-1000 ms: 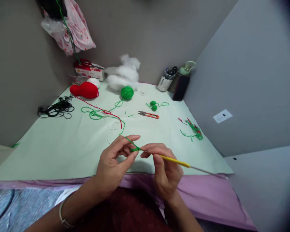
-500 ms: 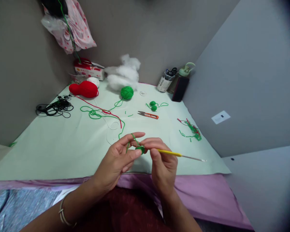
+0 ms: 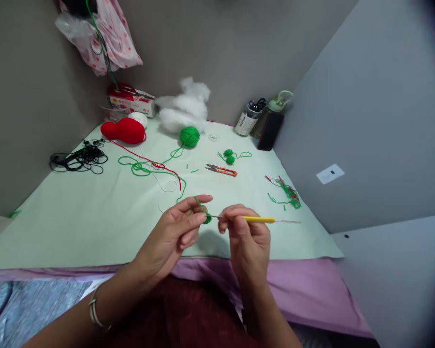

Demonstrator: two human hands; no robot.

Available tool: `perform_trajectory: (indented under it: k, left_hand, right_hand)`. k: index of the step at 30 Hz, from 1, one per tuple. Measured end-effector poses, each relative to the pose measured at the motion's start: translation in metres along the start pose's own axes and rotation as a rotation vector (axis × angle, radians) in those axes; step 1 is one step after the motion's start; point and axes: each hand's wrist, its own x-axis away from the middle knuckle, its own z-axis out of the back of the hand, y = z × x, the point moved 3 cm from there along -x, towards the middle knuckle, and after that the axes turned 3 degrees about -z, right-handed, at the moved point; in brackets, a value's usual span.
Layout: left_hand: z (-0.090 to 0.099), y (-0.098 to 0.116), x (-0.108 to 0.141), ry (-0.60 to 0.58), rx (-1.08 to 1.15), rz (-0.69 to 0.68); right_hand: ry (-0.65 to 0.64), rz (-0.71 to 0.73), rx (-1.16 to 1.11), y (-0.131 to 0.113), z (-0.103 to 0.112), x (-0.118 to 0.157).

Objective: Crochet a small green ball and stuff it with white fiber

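Observation:
My left hand (image 3: pixel 177 229) pinches a small green crochet piece (image 3: pixel 208 219) between thumb and fingers, with green yarn looped over its raised index finger. In my right hand (image 3: pixel 248 237) is a crochet hook (image 3: pixel 259 219) with a yellow handle, held like a pencil. The hook's thin metal tip reaches left to the crochet piece; its very end is hidden at the left fingers. Green yarn runs from the left hand back over the table to a green yarn ball (image 3: pixel 189 137).
Orange thread snips (image 3: pixel 221 170) lie beyond the hands, with two small green balls (image 3: pixel 229 157) behind. Yarn scraps (image 3: pixel 289 193) are at right, red yarn (image 3: pixel 125 130) and black cord (image 3: pixel 81 157) at left. White stuffing (image 3: pixel 184 106), a pen cup (image 3: pixel 247 120) and a phone (image 3: pixel 270 131) stand at the back.
My right hand has moved a little right, away from the left, so more of the hook's metal shaft shows. The hook now lies nearly level. The view has shifted slightly.

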Motion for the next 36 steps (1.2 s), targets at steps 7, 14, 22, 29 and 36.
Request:
perform_trajectory:
  k: [7,14,22,29,36]
  left_hand:
    - [-0.004,-0.002,0.003,0.009,-0.164,-0.055]
    - [-0.005,0.003,0.004,-0.008,-0.167,-0.048]
    - [0.006,0.001,0.006,0.034,-0.359,-0.174]
    - [0.003,-0.005,0.008,0.091,-0.308,-0.195]
    - [0.001,0.001,0.002,-0.026,-0.022,0.021]
  right_hand:
    - [-0.007,-0.099,-0.053,0.004,-0.002,-0.002]
    - [-0.012,-0.160,-0.218,0.001,-0.003,-0.007]
    - [-0.102,0.026,0.127,-0.012,0.004,0.002]
    - [-0.151,0.535,0.703,-0.011,-0.005,0.017]
    - [0.054,0.168,0.181,-0.005,-0.001,0.006]
